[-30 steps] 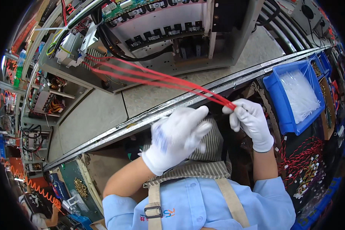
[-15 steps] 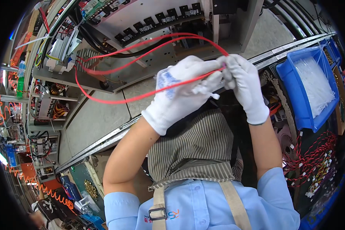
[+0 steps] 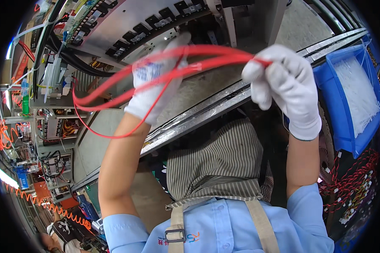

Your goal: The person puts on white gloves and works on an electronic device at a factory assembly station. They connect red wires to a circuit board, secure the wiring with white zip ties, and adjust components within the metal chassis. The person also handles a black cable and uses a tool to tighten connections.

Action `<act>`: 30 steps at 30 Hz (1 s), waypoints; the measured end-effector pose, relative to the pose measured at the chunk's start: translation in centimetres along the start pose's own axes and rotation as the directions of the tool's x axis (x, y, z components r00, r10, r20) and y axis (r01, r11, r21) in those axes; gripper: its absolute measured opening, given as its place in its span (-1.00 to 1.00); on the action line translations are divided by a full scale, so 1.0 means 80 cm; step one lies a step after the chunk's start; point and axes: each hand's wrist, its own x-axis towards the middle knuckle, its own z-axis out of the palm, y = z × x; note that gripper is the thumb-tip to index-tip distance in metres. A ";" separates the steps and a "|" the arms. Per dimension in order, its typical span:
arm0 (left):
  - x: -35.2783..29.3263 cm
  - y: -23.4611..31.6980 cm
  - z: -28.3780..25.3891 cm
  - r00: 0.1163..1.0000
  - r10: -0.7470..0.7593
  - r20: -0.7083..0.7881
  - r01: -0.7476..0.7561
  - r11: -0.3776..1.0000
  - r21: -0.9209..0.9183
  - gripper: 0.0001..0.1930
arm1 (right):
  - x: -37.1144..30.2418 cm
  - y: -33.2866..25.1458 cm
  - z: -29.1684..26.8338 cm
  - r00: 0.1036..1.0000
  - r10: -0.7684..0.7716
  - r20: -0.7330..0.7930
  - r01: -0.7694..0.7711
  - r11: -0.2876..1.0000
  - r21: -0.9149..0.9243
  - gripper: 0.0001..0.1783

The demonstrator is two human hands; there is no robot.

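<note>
My right hand (image 3: 289,86), in a white glove, is closed on the ends of red wires (image 3: 223,57) at the right. From there the wires loop leftward to a terminal area in an open metal cabinet (image 3: 133,19). My left hand (image 3: 150,82), gloved in white with a blue print on its back, is raised behind the wires near the cabinet's lower edge. Its fingers are smeared by motion, so its grip is unclear. A thinner red wire (image 3: 133,134) hangs in a loop across my left wrist and runs up over that hand.
A blue bin (image 3: 331,105) of white cable ties (image 3: 354,95) stands at the right. Below it lie twisted red and black wires (image 3: 359,177). Black components (image 3: 158,21) line the cabinet. A metal rail (image 3: 198,110) crosses before me. Another person (image 3: 61,236) shows at the lower left.
My hands have moved apart: the left went left and up toward the cabinet, the right shifted right. The right still holds the red wires, which now swing in a blur.
</note>
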 end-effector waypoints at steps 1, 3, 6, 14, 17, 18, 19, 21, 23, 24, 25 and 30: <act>0.017 -0.002 0.011 0.994 -0.010 -0.105 0.015 0.999 0.044 -0.80 | 0.000 -0.001 0.003 0.997 0.037 0.067 -0.033 0.998 -0.053 -0.74; 0.037 -0.033 0.040 0.995 -0.006 -0.098 0.027 0.975 0.219 -0.72 | 0.011 0.016 0.004 0.983 0.175 0.046 -0.165 0.970 -0.177 -0.73; 0.039 -0.045 0.052 0.991 -0.078 -0.112 0.106 0.958 0.268 -0.67 | 0.022 0.072 -0.009 0.980 0.191 -0.060 -0.199 0.954 -0.222 -0.70; 0.045 -0.081 0.079 0.965 -0.263 0.018 0.234 0.886 0.400 -0.61 | 0.022 0.091 0.000 0.960 0.261 -0.104 -0.280 0.914 -0.294 -0.71; 0.042 -0.085 0.086 0.993 -0.109 0.035 0.078 0.865 0.495 -0.63 | 0.021 0.095 -0.004 0.963 0.244 -0.112 -0.267 0.915 -0.302 -0.73; 0.036 -0.088 0.086 0.989 -0.143 0.034 0.114 0.896 0.428 -0.63 | 0.020 0.095 -0.004 0.966 0.232 -0.115 -0.257 0.911 -0.322 -0.74; 0.034 -0.069 0.069 0.985 -0.167 0.037 0.143 0.924 0.355 -0.63 | 0.019 0.095 -0.003 0.956 0.267 -0.125 -0.293 0.912 -0.288 -0.74; 0.039 -0.073 0.072 0.986 -0.167 0.018 0.148 0.912 0.381 -0.63 | 0.022 0.093 -0.003 0.952 0.276 -0.132 -0.304 0.896 -0.323 -0.71; 0.048 -0.088 0.083 0.972 -0.236 -0.007 0.216 0.875 0.434 -0.63 | 0.022 0.092 0.002 0.955 0.264 -0.134 -0.295 0.887 -0.355 -0.69; 0.052 -0.095 0.088 0.962 -0.273 -0.020 0.252 0.852 0.459 -0.62 | 0.023 0.092 0.002 0.959 0.254 -0.127 -0.283 0.888 -0.362 -0.69; 0.058 -0.098 0.087 0.960 -0.279 -0.021 0.256 0.847 0.466 -0.62 | 0.022 0.092 0.001 0.963 0.237 -0.127 -0.268 0.892 -0.364 -0.68; 0.061 -0.101 0.085 0.956 -0.293 -0.004 0.267 0.867 0.420 -0.62 | 0.021 0.092 -0.005 0.957 0.266 -0.113 -0.289 0.895 -0.339 -0.70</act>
